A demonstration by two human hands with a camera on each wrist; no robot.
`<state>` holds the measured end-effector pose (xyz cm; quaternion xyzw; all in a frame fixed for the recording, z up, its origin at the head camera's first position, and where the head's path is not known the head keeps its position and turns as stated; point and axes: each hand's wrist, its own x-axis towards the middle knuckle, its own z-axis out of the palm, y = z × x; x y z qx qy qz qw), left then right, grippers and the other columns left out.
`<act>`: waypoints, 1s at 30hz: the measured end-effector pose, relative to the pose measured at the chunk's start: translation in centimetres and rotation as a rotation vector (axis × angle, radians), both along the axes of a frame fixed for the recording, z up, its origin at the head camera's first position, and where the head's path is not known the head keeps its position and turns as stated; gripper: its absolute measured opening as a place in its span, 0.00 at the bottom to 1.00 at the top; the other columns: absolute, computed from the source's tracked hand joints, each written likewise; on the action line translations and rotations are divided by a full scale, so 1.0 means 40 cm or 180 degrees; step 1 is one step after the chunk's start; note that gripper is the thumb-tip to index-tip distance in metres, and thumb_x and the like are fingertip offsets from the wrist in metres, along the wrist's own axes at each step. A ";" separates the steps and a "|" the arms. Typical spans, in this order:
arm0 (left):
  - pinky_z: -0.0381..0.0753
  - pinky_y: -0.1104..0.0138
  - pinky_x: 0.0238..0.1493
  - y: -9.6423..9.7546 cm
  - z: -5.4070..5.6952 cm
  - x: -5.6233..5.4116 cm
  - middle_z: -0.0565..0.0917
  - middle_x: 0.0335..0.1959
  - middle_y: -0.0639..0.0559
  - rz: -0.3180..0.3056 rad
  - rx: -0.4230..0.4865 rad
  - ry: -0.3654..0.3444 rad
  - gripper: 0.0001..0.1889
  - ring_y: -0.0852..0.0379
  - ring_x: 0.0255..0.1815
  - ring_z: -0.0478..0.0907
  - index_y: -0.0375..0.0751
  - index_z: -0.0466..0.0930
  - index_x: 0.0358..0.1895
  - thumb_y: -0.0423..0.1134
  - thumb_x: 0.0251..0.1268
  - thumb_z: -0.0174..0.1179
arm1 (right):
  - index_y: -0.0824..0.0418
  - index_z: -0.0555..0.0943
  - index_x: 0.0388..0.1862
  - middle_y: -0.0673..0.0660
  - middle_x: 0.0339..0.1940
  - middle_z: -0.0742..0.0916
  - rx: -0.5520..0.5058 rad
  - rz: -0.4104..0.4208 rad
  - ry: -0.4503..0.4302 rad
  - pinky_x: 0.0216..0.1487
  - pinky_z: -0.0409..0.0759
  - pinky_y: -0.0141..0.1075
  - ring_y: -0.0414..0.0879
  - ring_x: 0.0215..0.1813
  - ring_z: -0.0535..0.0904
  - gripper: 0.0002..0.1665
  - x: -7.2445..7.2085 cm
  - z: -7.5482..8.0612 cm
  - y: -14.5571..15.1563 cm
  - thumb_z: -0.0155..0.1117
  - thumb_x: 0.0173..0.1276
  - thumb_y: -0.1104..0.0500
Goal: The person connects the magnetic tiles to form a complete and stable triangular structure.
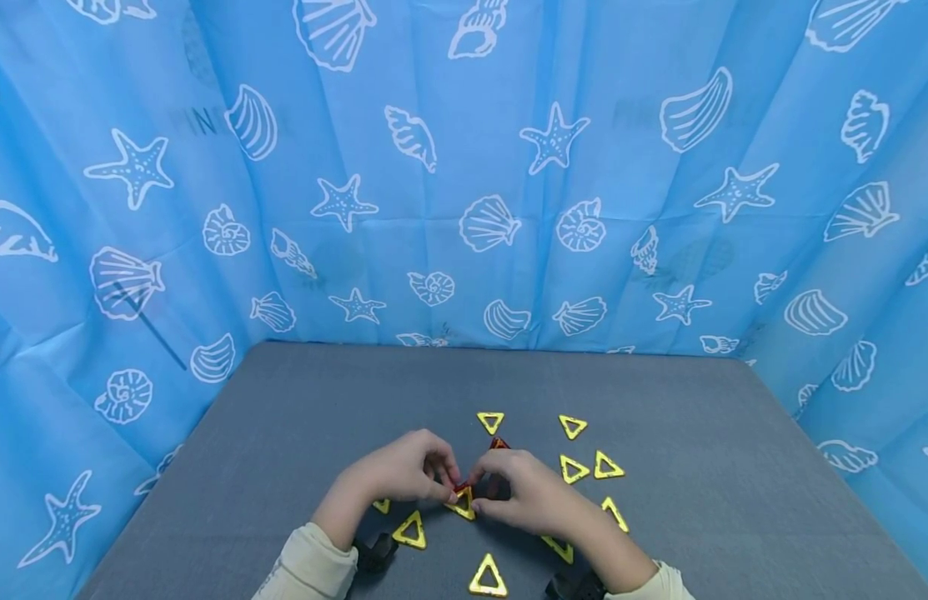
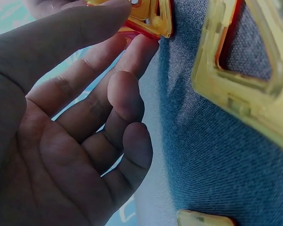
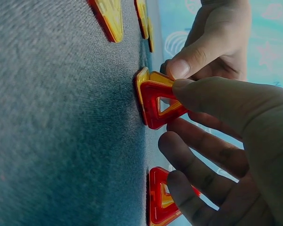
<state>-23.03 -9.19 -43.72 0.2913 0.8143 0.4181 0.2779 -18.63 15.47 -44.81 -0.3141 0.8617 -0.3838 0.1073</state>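
Note:
My left hand (image 1: 403,473) and right hand (image 1: 525,493) meet over the table around a small cluster of triangular frame tiles. A yellow triangle tile (image 1: 470,503) faces the head camera. In the right wrist view a red triangle tile (image 3: 152,108) leans against yellow ones, partly covered by fingers. My right thumb and fingers pinch the red tile's upper corner. With thumb and fingertips, my left hand pinches the cluster's other side, where a yellow tile (image 2: 167,19) shows in the left wrist view. How the tiles join is partly hidden.
Behind the right hand stands another red tile piece (image 1: 499,443). Several yellow triangles lie scattered flat, one near the front (image 1: 488,590), others at the right. Black wrist devices (image 1: 377,552) rest below both wrists. A blue shell-patterned curtain (image 1: 448,167) surrounds the grey table (image 1: 283,400).

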 end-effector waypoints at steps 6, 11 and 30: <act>0.83 0.65 0.38 -0.009 0.002 -0.005 0.89 0.36 0.54 0.0010 0.0018 -0.0024 0.07 0.56 0.38 0.86 0.38 0.88 0.43 0.32 0.64 0.74 | 0.51 0.88 0.54 0.48 0.47 0.90 -0.0056 0.0085 -0.0027 0.44 0.85 0.34 0.32 0.41 0.83 0.13 0.000 0.001 0.001 0.75 0.72 0.58; 0.82 0.63 0.36 -0.037 0.013 -0.011 0.88 0.36 0.54 0.0091 -0.0029 0.0093 0.08 0.54 0.38 0.85 0.37 0.87 0.44 0.35 0.66 0.74 | 0.51 0.88 0.54 0.47 0.46 0.89 -0.0009 0.0090 0.0014 0.44 0.84 0.34 0.32 0.40 0.82 0.12 0.002 0.002 0.000 0.74 0.72 0.57; 0.76 0.63 0.32 -0.156 0.024 -0.019 0.84 0.30 0.50 0.0618 -0.0616 0.0124 0.07 0.56 0.29 0.77 0.38 0.86 0.36 0.30 0.58 0.76 | 0.51 0.88 0.50 0.46 0.44 0.87 0.0134 -0.0018 0.0089 0.41 0.82 0.32 0.31 0.38 0.80 0.10 0.001 0.000 0.001 0.75 0.72 0.53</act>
